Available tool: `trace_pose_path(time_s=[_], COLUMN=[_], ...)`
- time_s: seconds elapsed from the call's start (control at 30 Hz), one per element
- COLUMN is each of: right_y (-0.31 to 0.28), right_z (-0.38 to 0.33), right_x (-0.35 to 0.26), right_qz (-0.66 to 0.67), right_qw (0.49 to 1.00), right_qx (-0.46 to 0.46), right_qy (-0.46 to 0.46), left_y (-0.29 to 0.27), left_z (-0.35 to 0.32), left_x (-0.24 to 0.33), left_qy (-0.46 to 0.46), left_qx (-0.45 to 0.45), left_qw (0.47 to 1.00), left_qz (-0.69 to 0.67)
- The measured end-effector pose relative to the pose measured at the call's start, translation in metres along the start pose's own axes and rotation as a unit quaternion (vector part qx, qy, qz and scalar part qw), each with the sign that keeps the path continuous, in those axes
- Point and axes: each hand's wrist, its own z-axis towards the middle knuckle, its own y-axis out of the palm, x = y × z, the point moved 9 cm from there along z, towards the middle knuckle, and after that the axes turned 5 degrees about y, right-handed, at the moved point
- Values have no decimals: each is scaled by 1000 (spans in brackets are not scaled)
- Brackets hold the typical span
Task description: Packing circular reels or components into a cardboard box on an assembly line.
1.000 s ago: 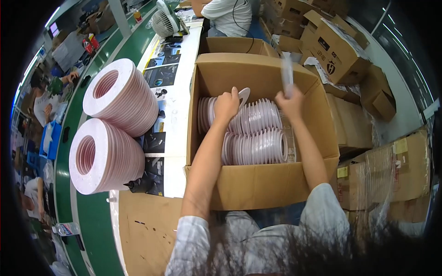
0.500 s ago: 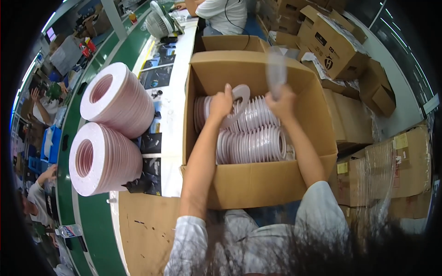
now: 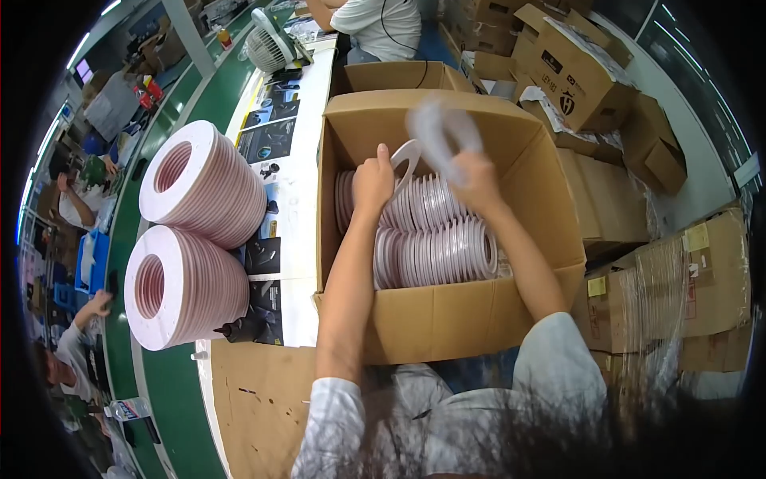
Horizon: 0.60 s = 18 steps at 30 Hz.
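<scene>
An open cardboard box [image 3: 431, 327] stands before me, with two rows of flat whitish rings [image 3: 435, 251] standing on edge inside it. Over the far row, my left hand [image 3: 373, 184] is closed on a flat white ring [image 3: 410, 156], thumb pointing up. Higher and to the right, my right hand [image 3: 475, 184] grips another flat ring [image 3: 435, 132], smeared by motion and tilted above the box's inside. The fingertips of both hands are partly hidden.
Two stacks of pinkish-white rings [image 3: 231, 191] lie on the green-and-white bench at left, beside a black bag [image 3: 251, 315]. A fan [image 3: 267, 48] stands farther off. Cardboard cartons [image 3: 574, 76] are piled at right. Another person [image 3: 379, 28] sits beyond the box.
The ring in my right hand has swung from upright to tilted left. My right hand has shifted slightly left and nearer. My left hand has moved slightly left with its ring.
</scene>
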Motion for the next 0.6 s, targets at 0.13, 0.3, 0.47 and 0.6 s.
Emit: trace_pose_path(time_s=[0.13,0.3,0.47,0.6], right_y=[2,32,-14,2], right_z=[-5,-17,2,4], right_x=[-16,5,0,-12], right_qz=[-51,-164,-40,-34], right_qw=[998,973,996,996], right_qx=[12,-137,34,18], right_qy=[-44,-91,-70,-75], left_y=[0,11,-1,-10], left_z=[-6,7,3,0], left_x=[-16,-12,-9,-27], left_qy=[13,-19,-21,5], left_qx=[2,1,36,67], left_qw=[997,997,999,996], left_qz=[74,-75,-10,52])
